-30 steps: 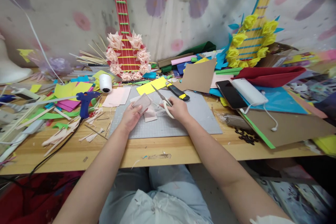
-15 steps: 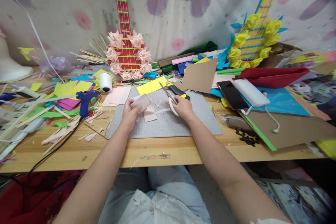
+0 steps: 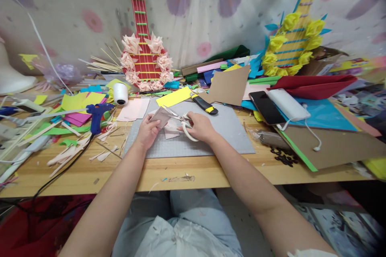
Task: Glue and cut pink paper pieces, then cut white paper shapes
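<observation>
My left hand (image 3: 148,130) grips a small stack of pale pink paper (image 3: 161,117), tilted above the grey cutting mat (image 3: 223,138). White-handled scissors (image 3: 189,133) are in my right hand (image 3: 199,126), fingers through the loops. Their parted blades point left and reach the upper edge of the paper. Beneath, a loose pale pink piece (image 3: 171,129) lies on the mat. A black and yellow utility knife (image 3: 205,104) rests just beyond my right hand, beside a yellow paper strip (image 3: 174,97).
A blue glue gun (image 3: 96,118) with its black cord stands on the left among paper scraps. Behind it is a white cylinder (image 3: 120,94). A red paper guitar (image 3: 145,64) leans at the back. A phone (image 3: 265,107) and white power bank (image 3: 288,105) lie right.
My right hand has swung the scissors left and turned them, so the blades now meet the paper. The left hand still holds the paper, tilted slightly differently.
</observation>
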Tool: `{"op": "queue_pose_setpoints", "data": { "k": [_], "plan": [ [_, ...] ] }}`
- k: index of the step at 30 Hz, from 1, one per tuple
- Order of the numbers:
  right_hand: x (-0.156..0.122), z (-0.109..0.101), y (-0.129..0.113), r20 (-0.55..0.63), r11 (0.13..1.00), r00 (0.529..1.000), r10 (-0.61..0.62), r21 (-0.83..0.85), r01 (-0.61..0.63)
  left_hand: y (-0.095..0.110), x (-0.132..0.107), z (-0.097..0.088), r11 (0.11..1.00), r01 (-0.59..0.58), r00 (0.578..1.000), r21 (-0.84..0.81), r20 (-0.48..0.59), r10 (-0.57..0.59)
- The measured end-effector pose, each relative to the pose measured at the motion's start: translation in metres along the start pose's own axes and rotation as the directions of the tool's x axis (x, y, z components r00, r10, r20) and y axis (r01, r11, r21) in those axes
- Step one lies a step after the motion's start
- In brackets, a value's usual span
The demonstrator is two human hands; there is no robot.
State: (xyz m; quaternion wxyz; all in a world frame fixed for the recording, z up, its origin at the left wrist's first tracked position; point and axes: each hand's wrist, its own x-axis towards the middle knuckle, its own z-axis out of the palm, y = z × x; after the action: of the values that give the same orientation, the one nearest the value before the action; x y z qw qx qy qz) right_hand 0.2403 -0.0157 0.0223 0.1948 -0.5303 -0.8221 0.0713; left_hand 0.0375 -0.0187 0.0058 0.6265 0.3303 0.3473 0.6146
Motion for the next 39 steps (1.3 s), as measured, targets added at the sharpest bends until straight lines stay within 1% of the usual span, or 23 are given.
{"op": "queue_pose_setpoints", "data": {
  "k": [6,15,22,25,34,39],
  "plan": [
    [0.0000,0.0028,-0.0012,-0.007,0.998,0.999,0.042,-0.040,-0.042,-0.0007,0.0006,-0.0008,1.000,0.021,1.000,0.003,0.007,-0.021],
    [0.0002,0.0021,-0.0033,-0.050,0.994,0.997,0.054,-0.089,-0.058,-0.0013,0.0003,0.0015,0.999,0.046,0.998,-0.021,-0.032,-0.047],
    [0.0001,0.0014,-0.0054,-0.041,0.989,0.996,0.076,-0.122,-0.080,-0.0010,0.0013,0.0013,0.997,0.062,0.997,-0.039,-0.049,-0.064],
    [0.0005,0.0029,-0.0053,-0.052,0.984,0.994,0.099,-0.143,-0.106,-0.0010,0.0013,0.0019,0.997,0.062,0.997,-0.042,-0.052,-0.064],
    [0.0005,0.0057,-0.0044,-0.071,0.974,0.990,0.122,-0.181,-0.133,-0.0004,0.0011,0.0013,0.994,0.094,0.993,-0.052,-0.064,-0.097],
    [0.0008,0.0041,-0.0049,-0.048,0.969,0.988,0.149,-0.194,-0.156,-0.0006,0.0014,0.0003,0.994,0.099,0.992,-0.051,-0.069,-0.103]
  ]
}}
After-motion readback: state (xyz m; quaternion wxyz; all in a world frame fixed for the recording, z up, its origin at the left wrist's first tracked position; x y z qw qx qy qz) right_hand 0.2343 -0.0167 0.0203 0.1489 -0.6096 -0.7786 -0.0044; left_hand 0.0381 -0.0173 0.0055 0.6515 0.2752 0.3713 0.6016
